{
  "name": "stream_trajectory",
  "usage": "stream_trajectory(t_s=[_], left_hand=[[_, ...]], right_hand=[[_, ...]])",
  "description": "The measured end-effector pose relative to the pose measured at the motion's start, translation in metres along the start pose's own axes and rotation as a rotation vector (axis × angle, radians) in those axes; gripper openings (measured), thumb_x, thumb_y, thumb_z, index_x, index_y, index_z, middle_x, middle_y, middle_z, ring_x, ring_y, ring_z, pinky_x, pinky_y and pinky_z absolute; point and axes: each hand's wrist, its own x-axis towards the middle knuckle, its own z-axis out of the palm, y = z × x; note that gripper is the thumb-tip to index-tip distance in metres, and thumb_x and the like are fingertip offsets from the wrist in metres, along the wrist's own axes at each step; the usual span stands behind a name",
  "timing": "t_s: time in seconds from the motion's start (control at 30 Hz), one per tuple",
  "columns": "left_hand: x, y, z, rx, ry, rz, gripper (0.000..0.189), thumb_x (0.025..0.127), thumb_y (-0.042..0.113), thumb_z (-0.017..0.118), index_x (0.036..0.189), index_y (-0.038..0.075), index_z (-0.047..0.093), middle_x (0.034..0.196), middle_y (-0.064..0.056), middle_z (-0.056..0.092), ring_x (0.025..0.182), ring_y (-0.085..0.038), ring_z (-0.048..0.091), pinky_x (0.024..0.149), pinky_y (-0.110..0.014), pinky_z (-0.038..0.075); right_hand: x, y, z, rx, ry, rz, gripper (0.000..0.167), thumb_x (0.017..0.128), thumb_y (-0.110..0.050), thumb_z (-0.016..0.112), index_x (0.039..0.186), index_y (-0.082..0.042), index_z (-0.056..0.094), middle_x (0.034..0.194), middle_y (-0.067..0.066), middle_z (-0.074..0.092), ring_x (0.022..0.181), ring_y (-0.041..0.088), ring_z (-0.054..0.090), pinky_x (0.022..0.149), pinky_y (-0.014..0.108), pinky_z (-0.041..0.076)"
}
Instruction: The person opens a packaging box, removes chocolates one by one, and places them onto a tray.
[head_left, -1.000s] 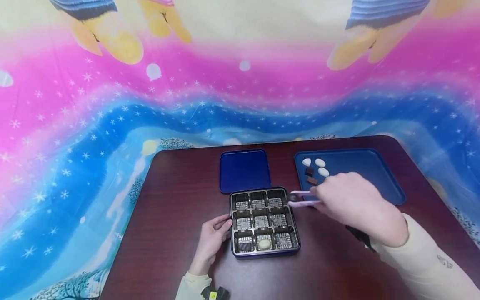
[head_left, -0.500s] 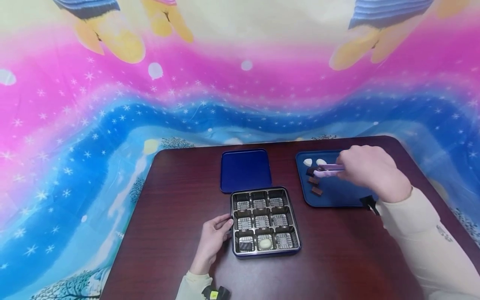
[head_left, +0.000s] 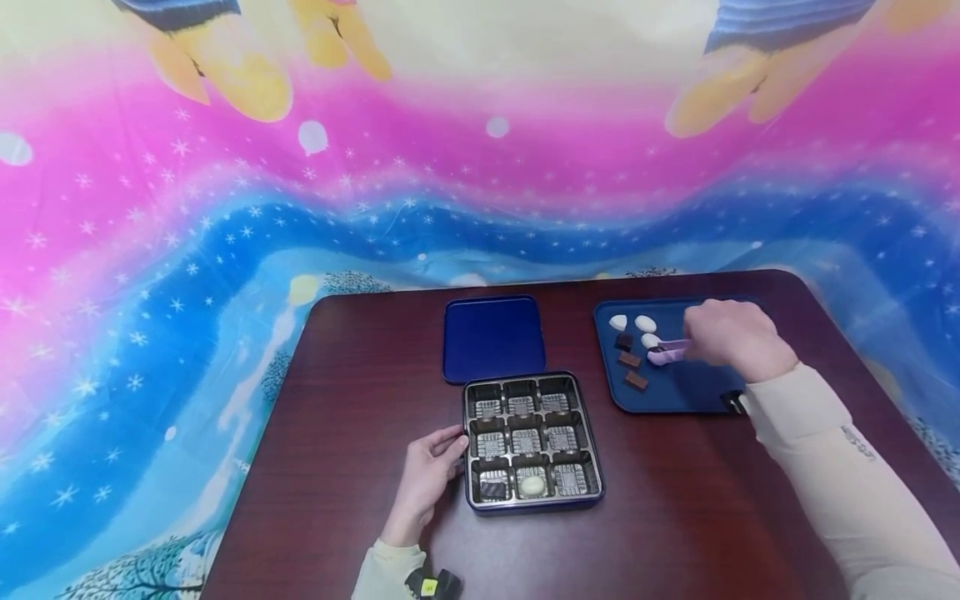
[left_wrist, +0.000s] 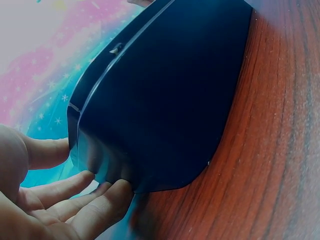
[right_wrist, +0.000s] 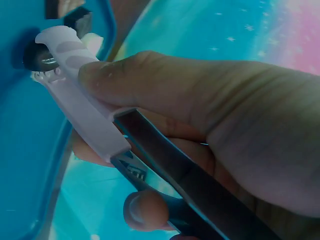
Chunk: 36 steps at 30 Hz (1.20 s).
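My right hand (head_left: 735, 337) grips tongs (right_wrist: 85, 115) with lilac tips and dark metal arms, low over the near-left half of the blue tray (head_left: 750, 400). Between the tips sits a dark, rounded, glossy chocolate (right_wrist: 40, 57). The left hand (head_left: 423, 479) rests its thumb and fingertips against the left side of a dark blue tin (left_wrist: 165, 95), seen from outside in the left wrist view. From above, the tin's divided metallic insert (head_left: 525, 410) shows nine-part rows of cups. A dark striped chocolate (head_left: 493, 490) and a pale oval one (head_left: 532, 486) lie in its near row.
White pieces (head_left: 646, 323), a dark square piece (head_left: 623, 340) and brown blocks (head_left: 629, 359) lie on the tray's left side. A flat blue lid (head_left: 495, 337) lies behind the tin on the brown table (head_left: 360, 400). A printed cloth (head_left: 480, 192) hangs behind.
My right hand has carried the tongs and dark chocolate from beside the tin's far-right corner to over the tray, then shifted slightly right and nearer. The left hand stays at the tin.
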Motion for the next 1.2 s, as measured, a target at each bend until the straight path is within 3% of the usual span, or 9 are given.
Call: stream_trajectory(t_s=[0.33,0.8,1.03,1.2], left_hand=[[0.000,0.000,0.001,-0.004,-0.005,-0.003,0.044,0.101,0.011,0.062,0.135,-0.015,0.054,0.127,-0.032,0.063,0.097,-0.023,0.069,0.076,-0.030,0.059],[0.000,0.000,0.001,-0.003,-0.016,0.004,0.045,0.102,0.012,0.061,0.136,-0.016,0.051,0.128,-0.032,0.061,0.097,-0.024,0.070,0.075,-0.032,0.059],[-0.001,0.001,0.000,-0.008,-0.007,-0.012,0.045,0.102,0.011,0.061,0.137,-0.015,0.052,0.129,-0.032,0.061,0.101,-0.026,0.069,0.077,-0.032,0.059],[-0.001,0.001,0.000,0.000,-0.012,-0.008,0.045,0.102,0.011,0.061,0.137,-0.016,0.051,0.129,-0.033,0.061,0.101,-0.026,0.069,0.077,-0.033,0.060]], right_hand=[[0.008,0.005,0.011,0.010,-0.022,0.012,0.023,0.092,-0.030,0.076,0.077,-0.016,0.066,0.067,0.004,0.051,0.062,0.020,0.046,0.054,0.035,0.035],[0.000,0.004,0.009,0.004,-0.037,0.056,0.030,0.092,-0.036,0.075,0.082,-0.010,0.065,0.069,0.006,0.052,0.064,0.022,0.049,0.055,0.037,0.038],[-0.015,-0.006,-0.010,0.003,0.034,0.050,0.026,0.089,-0.035,0.078,0.081,-0.012,0.069,0.067,0.002,0.057,0.062,0.020,0.051,0.051,0.038,0.042],[-0.035,-0.029,-0.026,-0.009,0.129,-0.027,0.022,0.087,-0.034,0.079,0.087,-0.012,0.075,0.064,-0.002,0.058,0.058,0.017,0.050,0.047,0.035,0.042]])
